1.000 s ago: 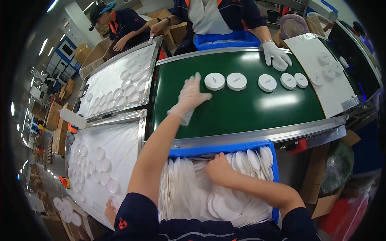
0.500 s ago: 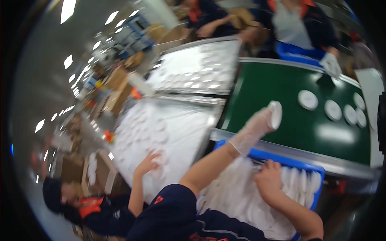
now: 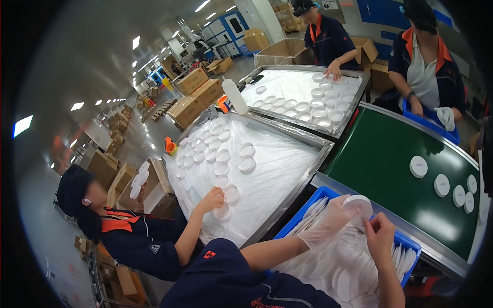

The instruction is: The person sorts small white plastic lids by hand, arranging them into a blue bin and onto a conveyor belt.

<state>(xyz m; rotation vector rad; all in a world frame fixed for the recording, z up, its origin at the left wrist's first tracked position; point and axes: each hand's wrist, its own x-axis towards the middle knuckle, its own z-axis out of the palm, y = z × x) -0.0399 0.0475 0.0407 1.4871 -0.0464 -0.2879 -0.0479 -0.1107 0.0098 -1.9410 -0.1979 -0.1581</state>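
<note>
My left hand (image 3: pixel 331 226), in a thin translucent glove, grips a round white lid (image 3: pixel 359 206) at its edge, above the blue bin. Close by the lid's lower right edge is my bare right hand (image 3: pixel 381 238). Its thumb and fingers are pinched together, and what they hold, if anything, cannot be made out. Beneath both hands, the blue bin (image 3: pixel 417 248) is filled with thin white discs (image 3: pixel 328 274), some stacked on edge along its sides. Several round white lids (image 3: pixel 418 167) lie spaced out on the green conveyor belt (image 3: pixel 375 149) beyond the bin.
At my left, a co-worker (image 3: pixel 128 231) handles clear round pieces on a film-covered table (image 3: pixel 277 167). Another film-covered table (image 3: pixel 287 84) stands farther back, a person (image 3: pixel 328 41) reaching onto it. Across the belt, another person (image 3: pixel 426 72) has a blue bin (image 3: pixel 436 128). Cardboard boxes (image 3: pixel 192 97) stand beyond.
My left hand has come back from over the belt to above the bin, still with a lid. My right hand has risen from the discs to beside the lid.
</note>
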